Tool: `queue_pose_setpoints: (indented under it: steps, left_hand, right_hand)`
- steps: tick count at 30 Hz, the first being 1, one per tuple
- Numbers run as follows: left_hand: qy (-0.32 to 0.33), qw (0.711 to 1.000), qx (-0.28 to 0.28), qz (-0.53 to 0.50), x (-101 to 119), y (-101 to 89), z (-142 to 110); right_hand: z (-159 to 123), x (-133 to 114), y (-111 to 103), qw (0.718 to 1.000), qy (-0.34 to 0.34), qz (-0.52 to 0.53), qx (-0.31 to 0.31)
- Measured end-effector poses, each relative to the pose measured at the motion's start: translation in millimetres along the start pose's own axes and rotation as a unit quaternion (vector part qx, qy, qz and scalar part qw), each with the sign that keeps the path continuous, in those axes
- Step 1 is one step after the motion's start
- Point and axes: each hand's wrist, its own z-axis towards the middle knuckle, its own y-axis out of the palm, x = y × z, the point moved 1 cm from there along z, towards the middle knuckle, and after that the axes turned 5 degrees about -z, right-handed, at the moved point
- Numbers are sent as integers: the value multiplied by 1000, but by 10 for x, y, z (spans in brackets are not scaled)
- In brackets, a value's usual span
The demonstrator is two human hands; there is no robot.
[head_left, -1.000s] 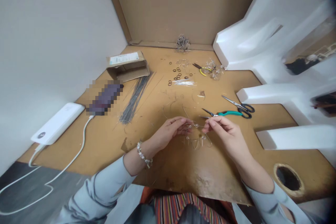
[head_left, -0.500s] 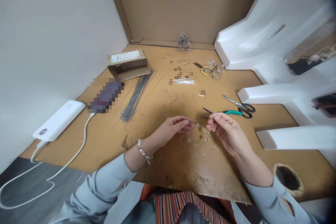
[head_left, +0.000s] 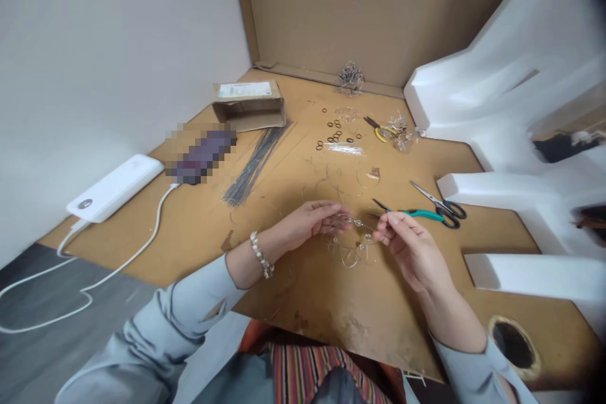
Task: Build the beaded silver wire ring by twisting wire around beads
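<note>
Guiding the clear-beaded wire (head_left: 358, 223) gently, inward from the near edge of the tabletop (head_left: 203, 241), calls for a steady left hand (head_left: 312, 221) pinching its loops and a right hand (head_left: 411, 245) whose closed fingertips, apparently grasping its thin strand, pull evenly without kinking.

Under the left grip (head_left: 324, 218) spreads a tan surface (head_left: 303, 290), scuffed and stained, its near edge catching a soft sheen. Beyond the grip stands an upright brown board (head_left: 369, 12). Left of it rises a plain pale wall (head_left: 118, 44), with dark grey floor (head_left: 118, 312) below. Right of the right grip (head_left: 411, 246), white moulded panels (head_left: 525, 274) flank a round hole (head_left: 514, 342).
</note>
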Motion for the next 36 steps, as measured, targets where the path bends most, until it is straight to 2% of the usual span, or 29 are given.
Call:
queue_pose_setpoints:
  steps: [7, 17, 30, 36]
  left_hand:
    - [6, 1000, 2, -3, -20, -51, 27]
    - [-16, 999, 25, 31, -45, -52, 49]
    - [37, 990, 33, 134, -96, -35, 71]
    - [22, 995, 42, 93, -94, -66, 78]
  right_hand:
    - [21, 18, 0, 1000, 5, 0, 7]
    - [23, 30, 8, 1000, 10, 0, -8]
    - [48, 58, -2, 999, 21, 16, -20]
    - [45, 52, -18, 1000, 17, 15, -19]
